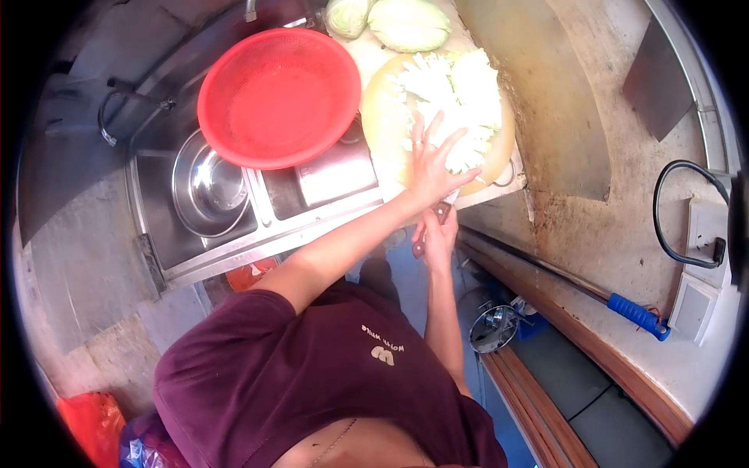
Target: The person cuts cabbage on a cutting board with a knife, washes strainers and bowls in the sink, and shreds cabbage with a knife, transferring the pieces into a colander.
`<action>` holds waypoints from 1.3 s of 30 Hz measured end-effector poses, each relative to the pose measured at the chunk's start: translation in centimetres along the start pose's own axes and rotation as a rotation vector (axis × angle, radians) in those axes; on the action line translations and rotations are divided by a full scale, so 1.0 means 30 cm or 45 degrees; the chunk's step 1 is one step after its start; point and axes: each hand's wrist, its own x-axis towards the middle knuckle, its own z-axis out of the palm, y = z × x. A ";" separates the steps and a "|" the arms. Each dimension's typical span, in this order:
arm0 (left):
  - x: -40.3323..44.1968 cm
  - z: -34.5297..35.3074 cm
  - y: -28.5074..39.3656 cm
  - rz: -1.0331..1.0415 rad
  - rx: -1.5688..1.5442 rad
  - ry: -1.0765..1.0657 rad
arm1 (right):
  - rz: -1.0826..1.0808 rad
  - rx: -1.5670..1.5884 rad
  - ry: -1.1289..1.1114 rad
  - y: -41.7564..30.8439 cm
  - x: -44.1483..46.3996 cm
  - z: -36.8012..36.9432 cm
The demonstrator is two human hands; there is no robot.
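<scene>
Pale chopped cabbage (460, 93) is heaped on a round cutting board (382, 101) at the upper middle. My left hand (435, 160) lies spread over the cabbage near its lower edge, fingers apart. Just below it, my right hand (438, 238) is wrapped round the brown handle of a knife (443, 210). Most of the blade is hidden beneath my left hand and in the glare. Two whole cabbages, one at the top (409, 25) and a smaller one (347, 15) beside it, rest behind the board.
A red plastic basin (281, 97) sits over the steel double sink (320, 209). In the left bowl is a round metal bowl (211, 183). A stained wall (593, 226) runs along the right, with a blue-handled pole (638, 316) against it. Red bags (90, 425) lie at lower left.
</scene>
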 end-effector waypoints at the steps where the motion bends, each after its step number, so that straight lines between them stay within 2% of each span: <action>1: 0.001 -0.005 0.014 0.004 -0.016 0.011 | -0.056 -0.019 0.010 -0.002 -0.003 0.000; 5: 0.042 -0.058 0.062 0.048 -0.077 0.085 | -0.031 -0.069 0.006 -0.092 -0.044 0.036; 8: 0.088 -0.122 0.073 0.093 -0.060 0.192 | -0.125 -0.140 -0.076 -0.107 -0.028 0.070; 11: 0.135 -0.224 0.039 0.100 -0.035 0.287 | -0.081 -0.167 -0.190 -0.162 -0.040 0.171; 14: 0.181 -0.369 -0.041 0.050 0.161 0.423 | -0.045 -0.155 -0.351 -0.149 -0.011 0.302; 17: 0.222 -0.484 -0.176 -0.103 0.056 0.657 | -0.143 -0.173 -0.621 -0.130 0.030 0.437; 18: 0.235 -0.524 -0.224 -0.143 0.055 0.703 | -0.176 -0.179 -0.624 -0.100 0.042 0.470; 20: 0.248 -0.585 -0.352 -0.262 0.247 0.742 | -0.071 -0.341 -0.681 -0.107 0.049 0.502; 22: 0.237 -0.623 -0.525 -0.439 0.596 0.586 | 0.007 -0.199 -0.578 -0.087 0.042 0.480; 23: 0.216 -0.618 -0.580 -0.611 0.773 0.481 | 0.037 -0.128 -0.524 -0.088 0.044 0.463; 24: 0.228 -0.611 -0.594 -0.532 0.788 0.530 | 0.081 -0.139 -0.456 -0.101 0.038 0.420; 25: 0.239 -0.599 -0.609 -0.455 0.802 0.575 | -0.004 -0.107 -0.408 -0.090 0.042 0.366; 26: 0.233 -0.582 -0.613 -0.386 0.815 0.613 | 0.136 -0.221 -0.285 -0.127 0.024 0.300; 27: 0.256 -0.564 -0.548 -0.213 0.767 0.596 | 0.137 -0.133 -0.249 -0.150 0.001 0.227; 29: 0.311 -0.449 -0.485 0.055 0.453 0.495 | 0.077 -0.096 -0.072 -0.146 -0.033 0.078; 30: 0.342 -0.388 -0.421 -0.016 0.146 0.279 | 0.038 -0.055 0.045 -0.130 -0.047 0.010; 31: 0.366 -0.313 -0.386 0.209 0.158 0.186 | 0.032 -0.029 0.125 -0.131 -0.064 -0.043; 33: 0.436 -0.167 -0.334 0.395 0.096 -0.083 | -0.045 0.030 0.295 -0.057 -0.071 -0.159; 34: 0.467 -0.102 -0.325 0.382 0.113 -0.174 | -0.114 0.074 0.334 -0.021 -0.064 -0.203; 36: 0.527 0.017 -0.338 0.354 0.148 -0.356 | -0.027 0.098 0.373 -0.022 -0.068 -0.207; 37: 0.556 0.056 -0.357 0.273 0.297 -0.509 | 0.019 0.106 0.392 -0.019 -0.074 -0.207; 39: 0.566 0.073 -0.350 0.239 0.412 -0.696 | 0.084 0.098 0.390 0.008 -0.050 -0.195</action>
